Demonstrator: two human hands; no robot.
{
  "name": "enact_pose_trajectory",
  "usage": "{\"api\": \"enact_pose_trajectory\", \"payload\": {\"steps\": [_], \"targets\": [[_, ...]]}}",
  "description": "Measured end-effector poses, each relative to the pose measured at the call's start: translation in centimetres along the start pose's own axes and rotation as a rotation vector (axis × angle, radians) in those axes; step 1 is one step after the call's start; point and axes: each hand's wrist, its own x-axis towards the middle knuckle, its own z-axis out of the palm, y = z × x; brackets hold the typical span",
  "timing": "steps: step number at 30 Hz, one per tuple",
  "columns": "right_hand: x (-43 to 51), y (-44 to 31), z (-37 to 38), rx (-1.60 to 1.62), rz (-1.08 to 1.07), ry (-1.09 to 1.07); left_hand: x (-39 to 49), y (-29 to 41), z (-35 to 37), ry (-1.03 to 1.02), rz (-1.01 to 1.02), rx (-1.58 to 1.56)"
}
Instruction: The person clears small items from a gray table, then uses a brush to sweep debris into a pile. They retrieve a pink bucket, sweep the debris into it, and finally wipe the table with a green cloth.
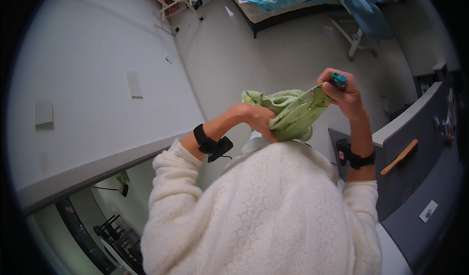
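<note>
A light green patterned cloth (300, 119), perhaps a garment, is bunched in front of my waist, with one corner drawn up to the right. My right hand (344, 90) grips that raised corner between thumb and fingers. It also has a small teal object (338, 80) in its grasp; too little shows to tell what it is. My left hand (258, 119) holds the cloth's lower left part, close to my body, and folds hide some of its fingertips. Each wrist wears a black strap with a device.
A bed (285, 3) with bright bedding and a blue chair (366, 14) stand ahead. White wall (91, 73) runs along my left, above a doorway. To my right is a dark grey surface (421, 187), with a long wooden tool (399, 157) on it. Paper scraps lie on the floor.
</note>
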Motion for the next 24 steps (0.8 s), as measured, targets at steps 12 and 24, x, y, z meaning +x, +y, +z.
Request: {"api": "enact_pose_trajectory", "payload": {"steps": [12,24], "targets": [[-1.8,3.8,-2.5,-1.372,0.1,0.198,-9.4,-6.1,-0.9,0.93,-0.44,0.482],[4.0,2.0,-1.3,-1.193,-0.217,0.572,-12.9,-3.6,-3.1,1.276,-0.442,0.392]]}}
